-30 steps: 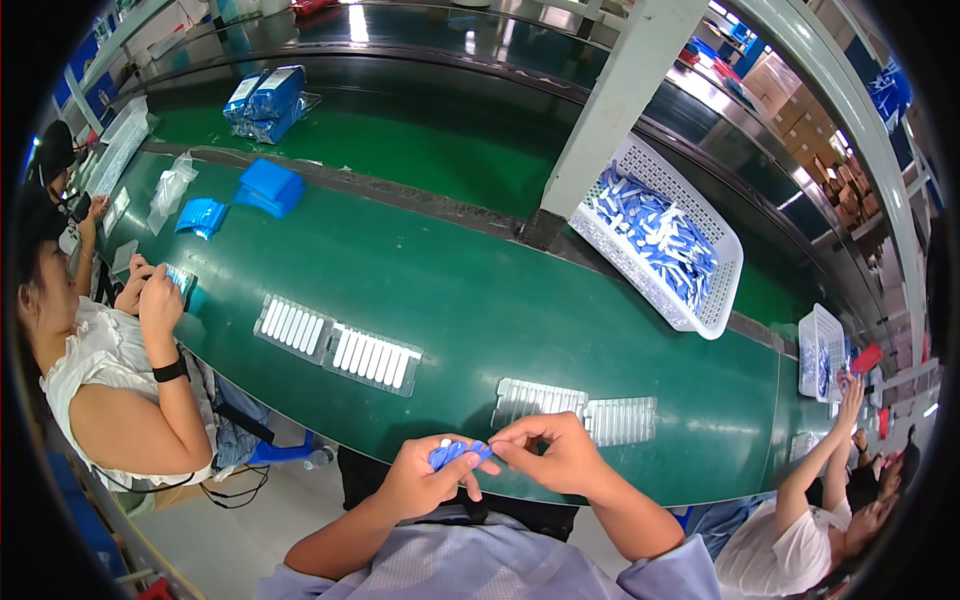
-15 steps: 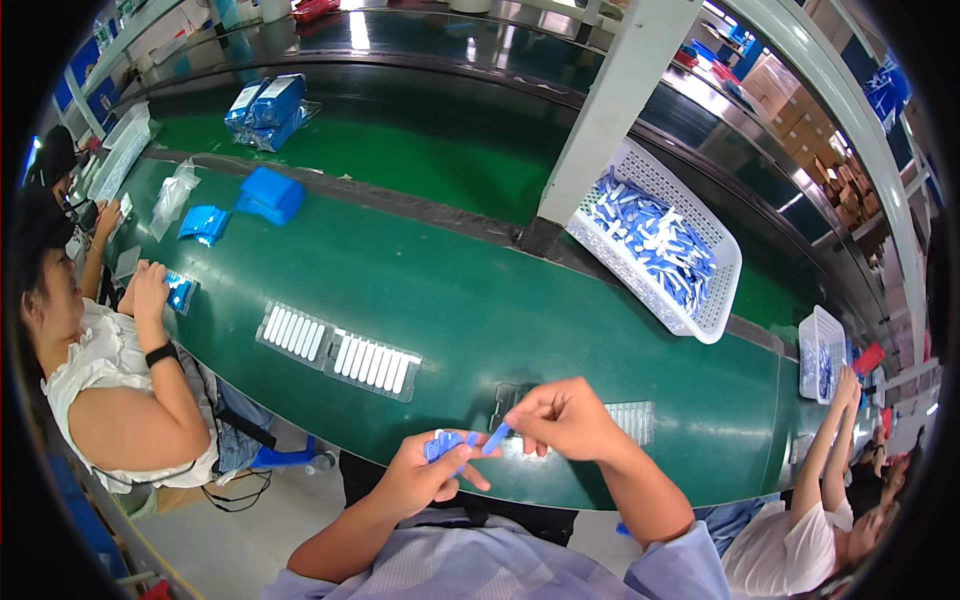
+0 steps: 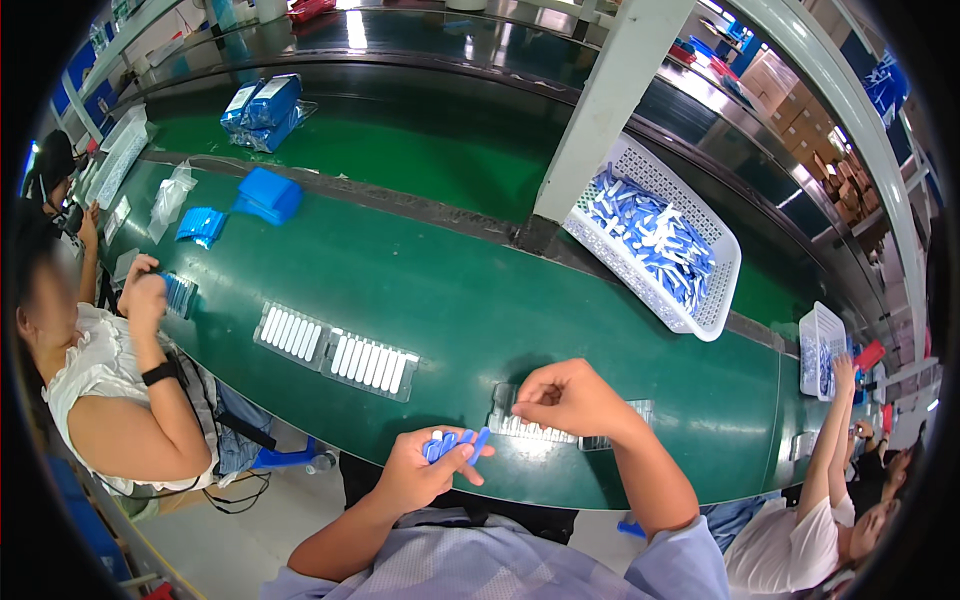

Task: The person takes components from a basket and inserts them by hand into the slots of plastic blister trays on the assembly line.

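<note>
Several small blue-and-white plastic sticks (image 3: 447, 444) are fanned out in my left hand (image 3: 420, 472), with thumb and fingers closed around them near the table's front edge. To its right, my right hand (image 3: 572, 402) hovers over a clear plastic tray (image 3: 508, 418) with its fingertips pinched together. Anything between those fingertips is too small or hidden to make out. Slots with pale pieces show in the tray, partly covered by the hand. A second clear tray (image 3: 640, 410) lies beyond my right wrist, partly hidden by it.
Two clear trays of white sticks (image 3: 372, 364) lie left of my hands. A white basket (image 3: 722, 300) full of blue and white sticks stands back right by a post (image 3: 610, 110). Blue packs (image 3: 268, 195) lie far left. Co-workers sit at left (image 3: 135, 410) and right (image 3: 790, 530).
My right hand has moved up and slightly right, away from the blue stick it was touching at my left hand. That stick now rests in my left hand.
</note>
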The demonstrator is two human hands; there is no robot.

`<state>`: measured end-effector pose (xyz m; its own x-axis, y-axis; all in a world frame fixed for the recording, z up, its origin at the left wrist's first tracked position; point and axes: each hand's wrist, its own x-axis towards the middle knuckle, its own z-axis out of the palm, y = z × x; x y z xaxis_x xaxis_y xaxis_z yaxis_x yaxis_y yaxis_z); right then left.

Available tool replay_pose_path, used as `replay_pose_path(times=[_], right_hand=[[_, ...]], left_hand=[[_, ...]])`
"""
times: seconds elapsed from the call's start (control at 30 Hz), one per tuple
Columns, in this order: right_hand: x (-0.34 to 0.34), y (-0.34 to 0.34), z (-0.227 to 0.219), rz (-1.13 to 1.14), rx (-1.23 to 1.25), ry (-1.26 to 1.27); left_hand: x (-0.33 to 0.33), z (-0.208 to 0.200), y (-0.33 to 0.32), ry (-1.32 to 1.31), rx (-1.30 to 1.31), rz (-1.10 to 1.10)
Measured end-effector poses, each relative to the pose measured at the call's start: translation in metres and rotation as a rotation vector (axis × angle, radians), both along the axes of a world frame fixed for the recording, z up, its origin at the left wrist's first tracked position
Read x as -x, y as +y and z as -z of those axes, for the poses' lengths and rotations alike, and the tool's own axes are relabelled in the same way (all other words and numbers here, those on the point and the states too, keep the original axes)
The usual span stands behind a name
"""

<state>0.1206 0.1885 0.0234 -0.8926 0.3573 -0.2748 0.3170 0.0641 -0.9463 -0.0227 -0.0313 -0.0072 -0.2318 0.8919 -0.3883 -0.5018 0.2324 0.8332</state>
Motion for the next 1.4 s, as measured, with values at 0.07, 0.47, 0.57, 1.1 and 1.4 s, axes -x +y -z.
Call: replay_pose_path(times=[0.07,0.47,0.57,1.1,1.4], right_hand=[[0.008,-0.002,-0.003,-0.126,-0.380,-0.094],[0.009,-0.025,-0.005,0.152,-0.525,-0.009],[0.005,-0.036,-0.002,0.128,-0.655,0.075],[-0.031,0.003,-0.006,-0.067,-0.866,0.026],[-0.022,0.019,-0.009,0.060,-0.533,0.051]], left_hand=[[-0.002,0.002,-0.001,0.018,-0.022,-0.007],[0.001,0.005,0.000,-0.002,-0.014,-0.036],[0.000,0.004,0.004,0.023,-0.003,-0.015],[0.008,0.001,-0.003,0.034,0.028,-0.055],[0.009,0.003,-0.005,0.002,0.002,-0.036]])
